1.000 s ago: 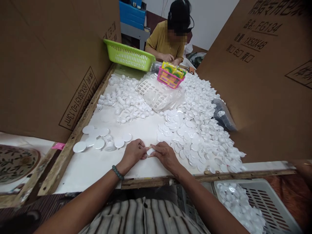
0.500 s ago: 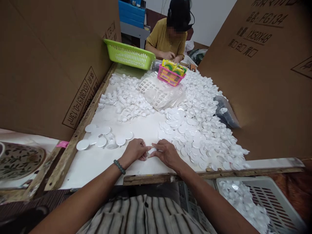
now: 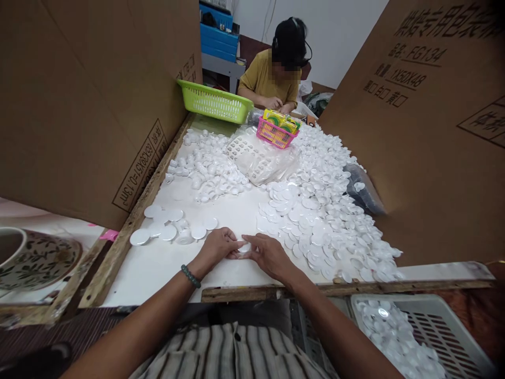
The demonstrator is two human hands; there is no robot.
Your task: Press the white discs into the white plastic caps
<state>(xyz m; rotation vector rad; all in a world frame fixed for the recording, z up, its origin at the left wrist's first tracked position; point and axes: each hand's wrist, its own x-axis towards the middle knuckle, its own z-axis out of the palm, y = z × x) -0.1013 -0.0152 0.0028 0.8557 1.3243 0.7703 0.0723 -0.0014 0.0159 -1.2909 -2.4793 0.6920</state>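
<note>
Between my two hands, just above the white tabletop (image 3: 158, 273), is a small round white plastic disc (image 3: 244, 247). My left hand (image 3: 221, 246), with a green bead bracelet at the wrist, pinches the disc's left edge. From the other side my right hand (image 3: 270, 255) grips it with thumb and fingers. Part of the disc is hidden by the fingers. Left of my hands lies a group of white discs (image 3: 168, 232). A spread of overlapping flat white discs (image 3: 311, 231) is close to my right hand.
Small white plastic pieces (image 3: 205, 163) cover the back left; a larger heap (image 3: 335, 163) fills the right. Behind are a plastic bag (image 3: 262, 160), a pink basket (image 3: 276, 138) and a green basket (image 3: 215, 102). Cardboard walls (image 3: 79, 105) flank the table. A person (image 3: 272, 79) works opposite.
The camera view has tilted slightly upward. Both hands stay together at the same spot on the table, still holding the disc, with its surface turned a little.
</note>
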